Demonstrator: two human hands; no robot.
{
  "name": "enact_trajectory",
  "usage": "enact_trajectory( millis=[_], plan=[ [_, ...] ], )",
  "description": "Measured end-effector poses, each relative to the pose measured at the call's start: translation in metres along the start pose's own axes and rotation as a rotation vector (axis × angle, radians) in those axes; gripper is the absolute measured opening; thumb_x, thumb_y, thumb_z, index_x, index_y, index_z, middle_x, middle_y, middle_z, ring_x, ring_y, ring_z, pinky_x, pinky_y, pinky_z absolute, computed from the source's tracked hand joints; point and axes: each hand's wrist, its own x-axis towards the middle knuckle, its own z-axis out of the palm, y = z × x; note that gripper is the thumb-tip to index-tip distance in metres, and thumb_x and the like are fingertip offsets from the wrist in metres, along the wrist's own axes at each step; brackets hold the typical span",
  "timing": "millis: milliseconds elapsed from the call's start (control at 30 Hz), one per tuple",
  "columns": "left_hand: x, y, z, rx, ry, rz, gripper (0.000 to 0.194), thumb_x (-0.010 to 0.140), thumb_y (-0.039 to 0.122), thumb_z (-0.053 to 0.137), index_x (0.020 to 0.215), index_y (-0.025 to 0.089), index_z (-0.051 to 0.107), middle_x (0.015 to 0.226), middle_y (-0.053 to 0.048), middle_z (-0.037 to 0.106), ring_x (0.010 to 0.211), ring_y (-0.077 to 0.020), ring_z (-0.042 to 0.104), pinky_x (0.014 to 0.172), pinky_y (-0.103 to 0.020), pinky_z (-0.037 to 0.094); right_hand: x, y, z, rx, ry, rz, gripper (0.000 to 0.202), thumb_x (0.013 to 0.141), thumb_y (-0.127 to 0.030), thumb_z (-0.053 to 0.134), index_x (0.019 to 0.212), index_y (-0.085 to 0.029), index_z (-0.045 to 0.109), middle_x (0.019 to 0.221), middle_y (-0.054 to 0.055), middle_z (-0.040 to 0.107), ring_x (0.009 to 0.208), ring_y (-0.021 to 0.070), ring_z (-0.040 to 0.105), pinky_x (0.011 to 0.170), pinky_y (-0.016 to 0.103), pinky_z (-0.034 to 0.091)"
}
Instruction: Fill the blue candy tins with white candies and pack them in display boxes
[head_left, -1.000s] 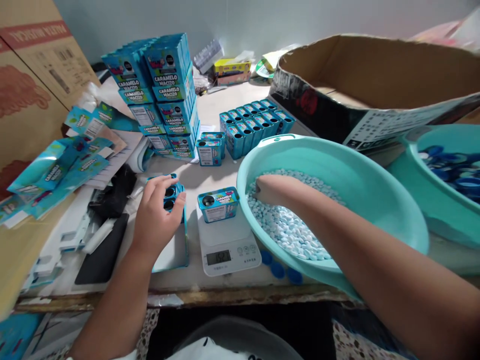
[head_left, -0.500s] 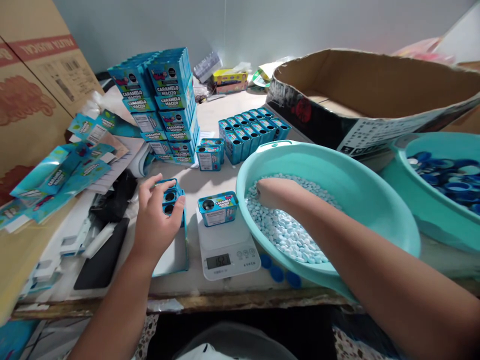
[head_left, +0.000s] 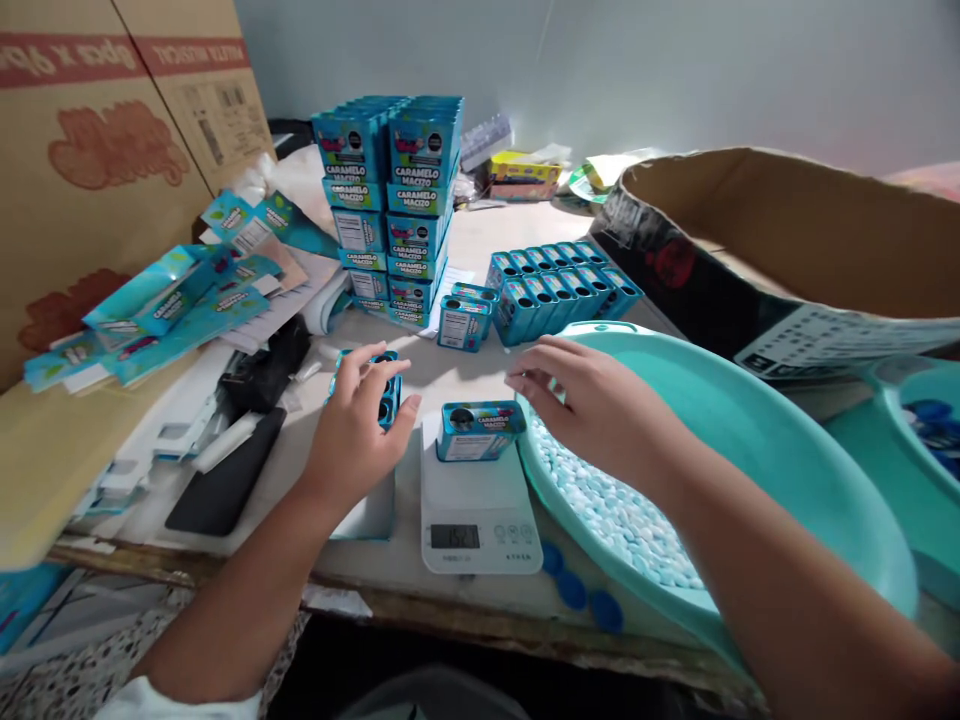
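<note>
My left hand (head_left: 360, 425) is open, its fingers spread over several small blue candy tins (head_left: 389, 385) in an open tray (head_left: 375, 508). Whether it touches them I cannot tell. Beside it, one blue candy tin (head_left: 480, 435) with a round dark opening stands on a white kitchen scale (head_left: 480, 515) with a lit display. My right hand (head_left: 581, 395) is closed, fingers bent together, above the left rim of a turquoise basin (head_left: 780, 450). Whatever it holds is hidden. Light blue and white candies (head_left: 619, 510) lie in the basin below it.
Stacked blue boxes (head_left: 424, 185) rise behind the left hand. Rows of open tins (head_left: 555, 290) and two loose tins (head_left: 463, 320) stand at the back. Blue caps (head_left: 571, 590) lie by the scale. A large cardboard box (head_left: 697, 270) and another turquoise basin (head_left: 892, 420) are on the right.
My right hand has lifted out of the candies and moved to the basin's left rim, towards the scale. My left hand stays over the tins. The whole view has shifted.
</note>
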Motion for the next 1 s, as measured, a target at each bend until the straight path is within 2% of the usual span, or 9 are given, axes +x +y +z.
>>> enact_trajectory(
  millis=[133,233,300,400,467,567,700,833,1000],
  plan=[
    [-0.001,0.000,0.001,-0.008,-0.001,0.013,0.029,0.095,0.032,0.060,0.121,0.022,0.062,0.137,-0.013,0.054,0.126,-0.0269,0.060,0.101,-0.042,0.056,-0.003,-0.008,0.013,0.066,0.048,-0.237,0.024,0.103,-0.026,0.050,0.100,-0.030,0.073,0.114,0.008,0.066,0.110,0.0249,0.062,0.098,0.038,0.050],
    [-0.001,0.001,0.001,-0.011,0.001,0.017,0.029,0.095,0.032,0.059,0.122,0.022,0.063,0.137,-0.013,0.054,0.126,-0.0269,0.060,0.103,-0.043,0.055,-0.003,-0.012,0.019,0.065,0.041,-0.297,0.026,0.103,-0.024,0.049,0.108,-0.031,0.074,0.124,0.008,0.065,0.118,0.0257,0.059,0.107,0.043,0.046],
    [0.000,0.000,0.000,-0.002,0.004,0.005,0.029,0.095,0.032,0.059,0.122,0.022,0.063,0.138,-0.012,0.054,0.128,-0.0273,0.059,0.103,-0.043,0.055,0.000,-0.008,0.017,0.065,0.038,-0.224,0.033,0.103,-0.020,0.045,0.116,-0.031,0.072,0.126,0.008,0.064,0.119,0.0253,0.060,0.105,0.042,0.047],
    [0.001,-0.001,-0.001,0.007,0.013,0.005,0.030,0.095,0.032,0.059,0.122,0.021,0.063,0.138,-0.013,0.054,0.130,-0.0283,0.057,0.106,-0.045,0.053,0.008,0.009,0.010,-0.059,0.015,0.047,0.038,0.101,-0.014,0.039,0.117,-0.025,0.072,0.120,0.011,0.065,0.112,0.0259,0.062,0.099,0.039,0.050],
    [0.001,-0.001,-0.002,0.010,0.016,0.020,0.031,0.095,0.032,0.059,0.123,0.020,0.063,0.138,-0.014,0.053,0.131,-0.0286,0.056,0.108,-0.045,0.052,0.011,0.025,0.010,-0.244,-0.125,0.249,0.036,0.100,-0.014,0.039,0.110,-0.020,0.073,0.113,0.014,0.065,0.107,0.0284,0.064,0.094,0.040,0.051],
    [0.001,0.001,-0.002,0.022,0.001,0.034,0.030,0.095,0.031,0.060,0.122,0.020,0.063,0.137,-0.014,0.054,0.132,-0.0290,0.055,0.112,-0.046,0.049,0.009,0.040,0.019,-0.414,-0.469,0.450,0.031,0.102,-0.024,0.045,0.120,-0.015,0.068,0.117,0.019,0.062,0.102,0.0322,0.065,0.082,0.040,0.052],
    [0.001,0.003,-0.004,0.018,-0.018,0.052,0.029,0.095,0.031,0.060,0.121,0.020,0.063,0.135,-0.014,0.054,0.134,-0.0291,0.054,0.116,-0.047,0.044,0.004,0.028,0.031,-0.374,-0.645,0.452,0.038,0.101,-0.026,0.052,0.134,-0.009,0.058,0.131,0.024,0.059,0.103,0.0324,0.067,0.081,0.038,0.052],
    [0.001,0.004,-0.004,0.000,-0.010,0.047,0.029,0.095,0.032,0.059,0.121,0.020,0.063,0.135,-0.013,0.055,0.130,-0.0276,0.057,0.112,-0.045,0.048,0.006,0.014,0.030,-0.354,-0.668,0.408,0.025,0.098,-0.023,0.061,0.118,-0.011,0.067,0.122,0.019,0.067,0.105,0.0309,0.067,0.079,0.033,0.050],
    [0.002,0.001,-0.002,-0.043,-0.037,0.003,0.030,0.094,0.032,0.058,0.121,0.020,0.064,0.120,-0.010,0.059,0.109,-0.0234,0.065,0.098,-0.040,0.056,0.008,0.024,0.028,-0.349,-0.623,0.425,0.009,0.091,-0.020,0.070,0.099,-0.017,0.074,0.102,0.012,0.073,0.089,0.0268,0.068,0.065,0.031,0.043]
  ],
)
